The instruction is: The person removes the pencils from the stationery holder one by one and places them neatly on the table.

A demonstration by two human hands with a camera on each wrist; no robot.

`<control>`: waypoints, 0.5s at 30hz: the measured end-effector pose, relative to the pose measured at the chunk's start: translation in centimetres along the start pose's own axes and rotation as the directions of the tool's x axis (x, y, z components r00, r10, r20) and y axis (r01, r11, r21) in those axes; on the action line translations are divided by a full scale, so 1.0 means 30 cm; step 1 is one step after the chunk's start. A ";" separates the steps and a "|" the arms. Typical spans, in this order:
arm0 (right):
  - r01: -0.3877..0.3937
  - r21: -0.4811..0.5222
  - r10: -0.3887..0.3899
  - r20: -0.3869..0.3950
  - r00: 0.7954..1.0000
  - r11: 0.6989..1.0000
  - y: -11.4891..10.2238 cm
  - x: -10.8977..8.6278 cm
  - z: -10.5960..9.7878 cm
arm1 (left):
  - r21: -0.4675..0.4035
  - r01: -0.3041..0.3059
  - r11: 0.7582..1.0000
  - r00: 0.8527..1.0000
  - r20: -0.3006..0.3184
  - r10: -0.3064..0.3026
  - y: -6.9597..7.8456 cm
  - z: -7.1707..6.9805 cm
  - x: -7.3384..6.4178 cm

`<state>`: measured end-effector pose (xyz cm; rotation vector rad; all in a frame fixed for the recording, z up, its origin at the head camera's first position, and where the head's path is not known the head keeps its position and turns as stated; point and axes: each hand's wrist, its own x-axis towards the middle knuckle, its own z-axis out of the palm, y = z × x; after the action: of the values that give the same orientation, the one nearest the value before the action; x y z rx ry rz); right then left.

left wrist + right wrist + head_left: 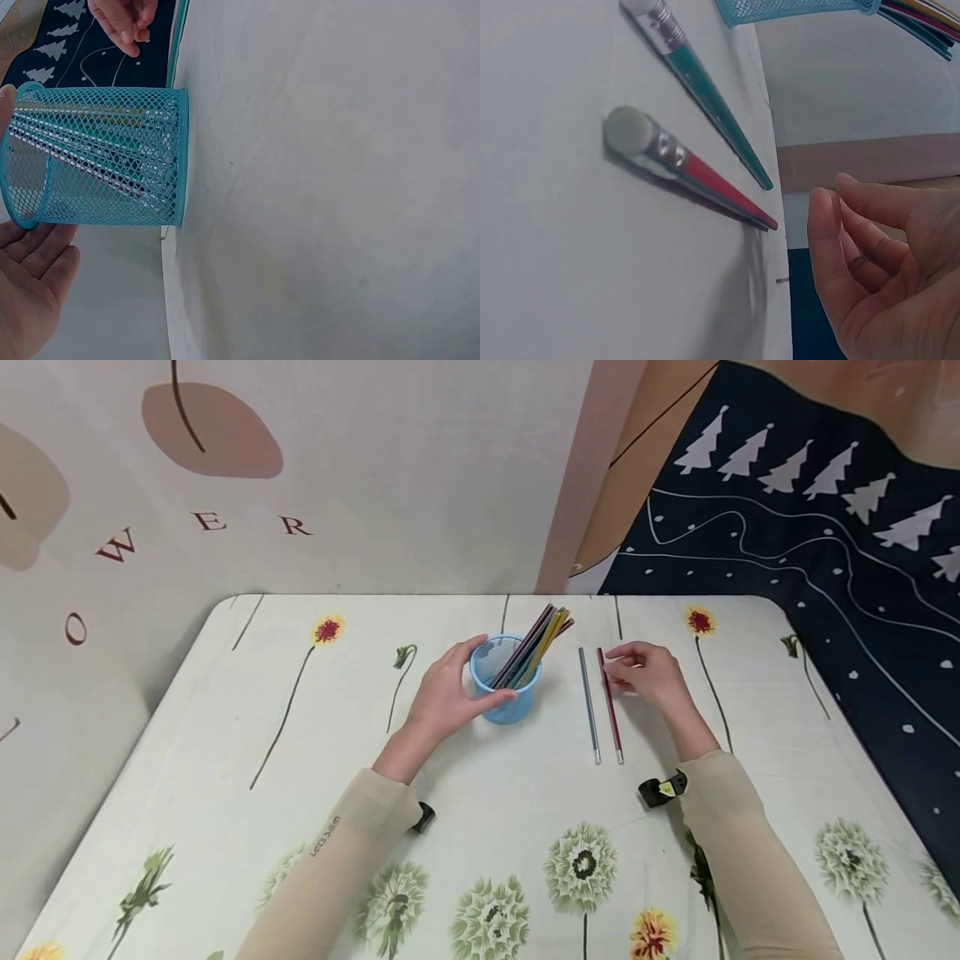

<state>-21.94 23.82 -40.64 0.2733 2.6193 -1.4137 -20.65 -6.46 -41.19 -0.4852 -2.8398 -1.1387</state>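
Note:
My left hand (444, 695) holds a blue mesh pencil cup (508, 708) near its rim, thumb on the near side and fingers on the far side. Several pencils (531, 647) lean to the right inside the upright cup, seen through the mesh in the left wrist view. To the right, a teal pencil (588, 706) and a dark red pencil (611, 710) lie side by side on the table, eraser ends toward me. Close beside the red one's far end is my right hand (651, 677). Its fingers are loosely bent, with nothing between thumb and forefinger in the right wrist view.
A white cloth printed with flowers covers the table (480, 802). Behind it hangs a pale printed backdrop (420, 485), and a dark cloth with white trees (750, 527) borders the right side. Each wrist carries a small black camera (660, 790).

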 end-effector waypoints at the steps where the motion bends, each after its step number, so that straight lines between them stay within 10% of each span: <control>1: -0.002 0.010 0.002 0.003 1.000 1.000 -0.003 -0.001 0.000 | -0.001 0.000 1.000 1.000 0.000 0.000 0.000 0.000 0.000; 15: 0.011 0.064 -0.011 -0.008 1.000 0.998 -0.039 -0.019 0.012 | -0.007 -0.006 1.000 1.000 -0.001 0.006 -0.003 -0.001 -0.001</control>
<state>-21.65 22.84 -39.77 0.2730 2.5887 -1.5058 -20.64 -6.54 -41.24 -0.4931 -2.8324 -1.1486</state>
